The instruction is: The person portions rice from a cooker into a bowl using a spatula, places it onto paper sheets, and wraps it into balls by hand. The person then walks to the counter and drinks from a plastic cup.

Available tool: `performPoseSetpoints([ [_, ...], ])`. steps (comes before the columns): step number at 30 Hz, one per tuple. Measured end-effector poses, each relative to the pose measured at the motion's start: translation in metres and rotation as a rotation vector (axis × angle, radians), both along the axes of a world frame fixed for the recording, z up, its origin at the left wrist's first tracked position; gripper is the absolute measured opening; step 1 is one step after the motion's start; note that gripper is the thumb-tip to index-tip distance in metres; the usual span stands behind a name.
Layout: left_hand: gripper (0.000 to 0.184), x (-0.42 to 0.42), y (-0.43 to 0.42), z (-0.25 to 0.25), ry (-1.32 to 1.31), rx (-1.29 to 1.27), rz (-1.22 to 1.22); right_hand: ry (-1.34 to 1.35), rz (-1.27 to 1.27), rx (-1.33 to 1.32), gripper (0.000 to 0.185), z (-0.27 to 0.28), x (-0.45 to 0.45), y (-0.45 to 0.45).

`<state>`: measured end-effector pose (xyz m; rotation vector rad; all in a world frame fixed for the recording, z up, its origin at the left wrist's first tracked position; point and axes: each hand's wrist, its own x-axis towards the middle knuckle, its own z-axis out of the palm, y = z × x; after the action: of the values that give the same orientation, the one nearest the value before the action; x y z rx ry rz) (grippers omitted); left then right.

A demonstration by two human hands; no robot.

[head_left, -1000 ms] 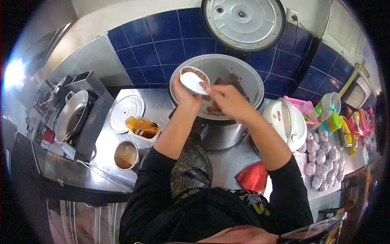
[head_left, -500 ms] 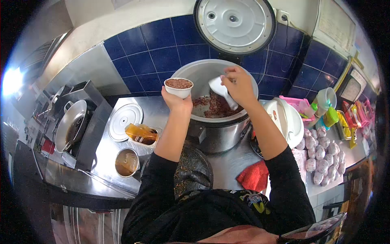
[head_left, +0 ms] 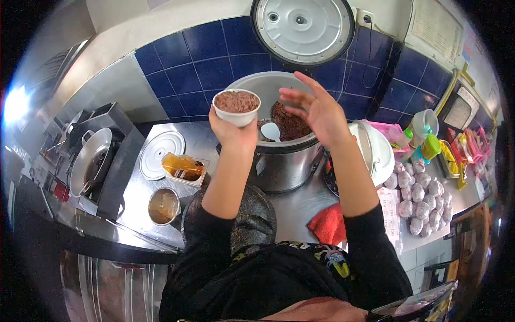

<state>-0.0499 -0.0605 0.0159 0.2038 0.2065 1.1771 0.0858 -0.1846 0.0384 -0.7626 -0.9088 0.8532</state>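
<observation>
My left hand (head_left: 234, 132) holds a white bowl (head_left: 236, 116) from below, filled with reddish-brown rice (head_left: 236, 101). Over the right side of a big rice cooker (head_left: 287, 170), my right hand (head_left: 316, 110) is raised with its fingers spread and nothing in them. Inside the cooker, dark reddish rice (head_left: 292, 122) lies against the right wall. A white paddle (head_left: 270, 131) rests in the pot, at the front left of that rice.
The cooker's round lid (head_left: 303, 24) stands open at the back. Left are a wok (head_left: 91, 161), a metal pitcher (head_left: 164, 206) and a flat lid (head_left: 162, 155). Nearer me sits a stone mortar (head_left: 255, 217). Right are a red cloth (head_left: 328, 224), a white lid (head_left: 375, 153) and several wrapped bundles (head_left: 421, 201).
My right hand has let go of the paddle, which now lies in the cooker, and its fingers have spread. The bowl has filled with rice and stays in my left hand.
</observation>
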Motion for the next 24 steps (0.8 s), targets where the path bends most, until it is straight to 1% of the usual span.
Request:
performPoseSetpoints([
  [1,0.043,-0.007,-0.007,-0.002,-0.027,0.019,-0.024,0.083,0.048,0.060,0.046,0.004,-0.011,-0.018],
  [4,0.042,-0.035,-0.051,0.008,0.046,0.002,-0.091,0.084,0.049,0.104,0.064,0.009,-0.036,-0.074],
  [6,0.040,-0.058,-0.062,-0.005,-0.041,0.017,-0.227,0.118,0.180,0.215,0.072,0.011,-0.046,-0.118],
  [7,0.039,-0.069,-0.071,-0.013,-0.079,0.049,-0.276,-0.011,0.237,0.306,0.075,0.014,-0.053,-0.144],
  [8,0.039,-0.080,-0.081,-0.020,-0.115,0.079,-0.323,-0.066,0.290,0.414,0.078,0.010,-0.065,-0.169],
  [11,0.038,-0.105,-0.120,-0.038,-0.075,0.062,-0.326,-0.282,0.534,0.693,0.084,0.011,-0.075,-0.224],
  [13,0.040,-0.110,-0.148,-0.051,-0.041,0.049,-0.320,-0.476,0.587,0.695,0.076,0.011,-0.059,-0.257],
  [15,0.042,-0.115,-0.176,-0.066,0.015,0.046,-0.326,-0.470,0.474,0.623,0.066,0.000,-0.052,-0.298],
  [18,0.044,-0.101,-0.216,-0.088,-0.041,-0.022,-0.423,-0.477,0.408,0.490,0.058,0.000,-0.035,-0.347],
  [19,0.043,-0.093,-0.228,-0.095,0.025,-0.090,-0.399,-0.409,0.368,0.538,0.060,-0.007,-0.029,-0.358],
  [20,0.043,-0.082,-0.241,-0.100,0.016,-0.145,-0.422,-0.344,0.326,0.586,0.062,-0.014,-0.024,-0.368],
  [21,0.043,-0.067,-0.255,-0.105,0.004,-0.198,-0.445,-0.245,0.334,0.672,0.069,-0.022,-0.017,-0.367],
  [22,0.043,-0.052,-0.269,-0.111,-0.009,-0.251,-0.469,-0.177,0.332,0.699,0.062,-0.026,-0.008,-0.370],
  [23,0.041,-0.038,-0.280,-0.125,-0.015,-0.202,-0.512,-0.106,0.273,0.627,0.055,-0.035,0.003,-0.379],
  [24,0.041,-0.021,-0.295,-0.134,-0.012,-0.290,-0.508,-0.025,0.192,0.515,0.048,-0.046,0.016,-0.388],
])
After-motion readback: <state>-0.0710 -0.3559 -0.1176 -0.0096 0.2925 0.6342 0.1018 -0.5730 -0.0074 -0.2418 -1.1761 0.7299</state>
